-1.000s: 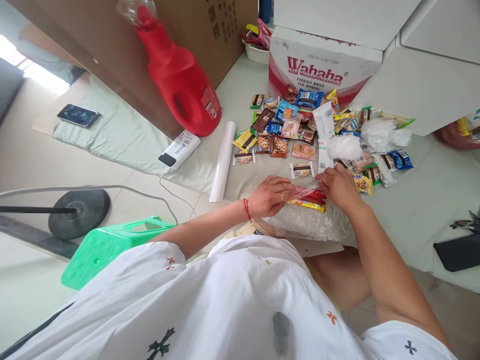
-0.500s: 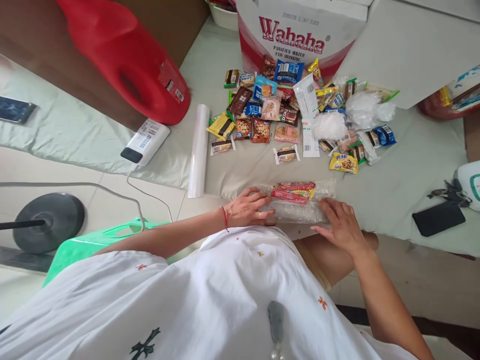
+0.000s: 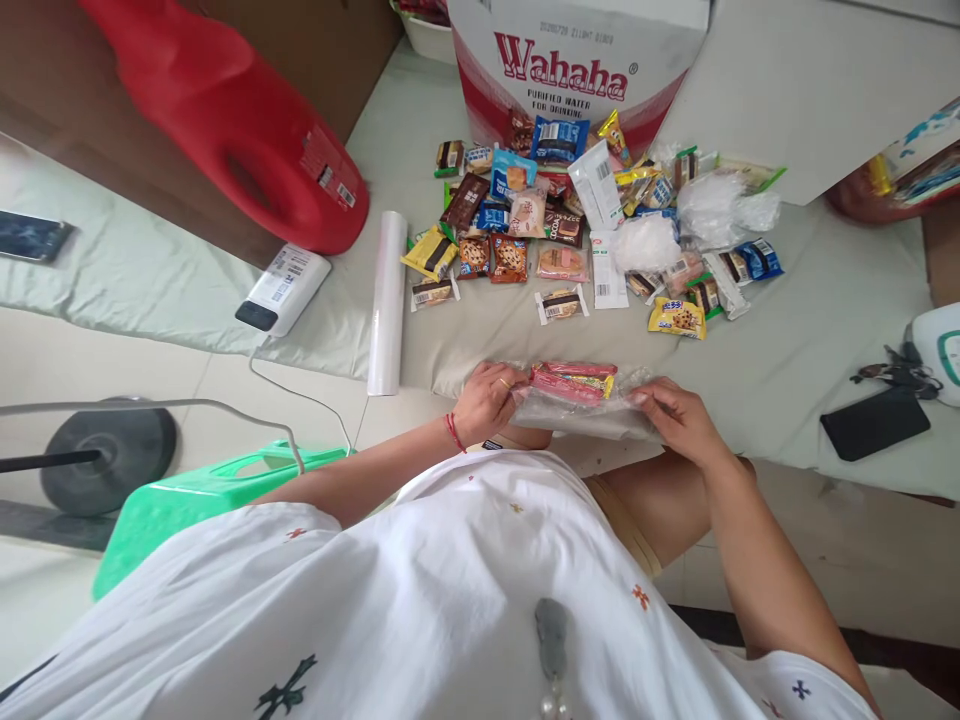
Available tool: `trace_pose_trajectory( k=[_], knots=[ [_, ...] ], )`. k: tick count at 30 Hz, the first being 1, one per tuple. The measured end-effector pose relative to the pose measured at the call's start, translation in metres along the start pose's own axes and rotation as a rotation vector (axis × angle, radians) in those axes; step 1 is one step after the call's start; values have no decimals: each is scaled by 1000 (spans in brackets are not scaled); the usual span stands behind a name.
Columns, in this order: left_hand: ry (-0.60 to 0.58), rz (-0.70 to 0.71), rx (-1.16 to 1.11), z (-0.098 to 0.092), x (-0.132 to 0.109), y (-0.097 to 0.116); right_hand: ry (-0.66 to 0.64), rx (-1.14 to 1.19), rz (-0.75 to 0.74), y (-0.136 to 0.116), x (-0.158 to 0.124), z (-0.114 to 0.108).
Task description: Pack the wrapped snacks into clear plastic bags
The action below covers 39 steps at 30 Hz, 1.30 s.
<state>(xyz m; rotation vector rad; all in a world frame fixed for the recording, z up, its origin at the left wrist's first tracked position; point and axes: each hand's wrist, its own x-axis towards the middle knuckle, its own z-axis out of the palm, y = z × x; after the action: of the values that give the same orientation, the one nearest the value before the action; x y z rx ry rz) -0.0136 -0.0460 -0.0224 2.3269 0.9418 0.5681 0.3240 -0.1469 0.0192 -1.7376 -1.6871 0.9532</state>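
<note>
Red packets (image 3: pixel 574 384) in plastic, snack pile (image 3: pixel 528 214) beyond, white roll (image 3: pixel 387 302) left, carton (image 3: pixel 562 70) behind

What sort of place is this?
Perhaps a room in someone's home, though the picture doesn't settle it: snack packets are spread on a pale cloth, a phone lies on the cloth too, and a green plastic stool is close by.

Left forearm (image 3: pixel 360 470) angled inward, left hand (image 3: pixel 486 402) curled, right forearm (image 3: pixel 761 545) slanting up, right hand (image 3: pixel 681 418) pinching, hands apart
</note>
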Motion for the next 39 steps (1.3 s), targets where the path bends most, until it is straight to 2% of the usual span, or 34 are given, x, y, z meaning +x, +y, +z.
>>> trace_pose_trajectory(
  k=[4, 7, 9, 12, 16, 18, 20, 23, 26, 28, 30, 32, 36, 38, 39],
  knots=[
    [66, -202, 37, 9, 12, 6, 71, 52, 249, 1, 29, 6],
    [75, -339, 105, 8, 21, 7, 125, -180, 396, 2, 45, 11],
    [142, -392, 187, 5, 22, 6, 187, -380, 432, -1, 51, 12],
    [197, -386, 294, 0, 19, 3, 317, -547, 317, -12, 47, 15],
    [152, -276, 306, 0, 17, 4, 547, -566, -9, -44, 31, 38],
    [125, -274, 287, 0, 18, 7, 503, -537, -197, -61, 25, 60],
    [80, -294, 254, -4, 20, 8, 397, -544, -299, -72, 24, 82],
    [36, -385, 98, -15, 24, 9, 314, -592, -262, -76, 29, 104],
    [63, -554, -218, -25, 31, 12, 284, -582, -208, -73, 33, 110],
    [76, -611, -419, -27, 38, 19, 276, -551, -194, -72, 34, 111],
    [35, -575, -525, -25, 45, 29, 276, -515, -182, -71, 34, 113],
    [-13, -466, -509, -19, 48, 40, 293, -466, -166, -72, 36, 115],
    [-8, -168, -178, -5, 40, 49, 325, -242, -226, -70, 36, 111],
    [-8, -87, 33, 2, 32, 46, 365, -126, -211, -65, 32, 105],
    [-5, -65, 116, 5, 29, 44, 426, -103, -167, -61, 29, 99]
  ],
)
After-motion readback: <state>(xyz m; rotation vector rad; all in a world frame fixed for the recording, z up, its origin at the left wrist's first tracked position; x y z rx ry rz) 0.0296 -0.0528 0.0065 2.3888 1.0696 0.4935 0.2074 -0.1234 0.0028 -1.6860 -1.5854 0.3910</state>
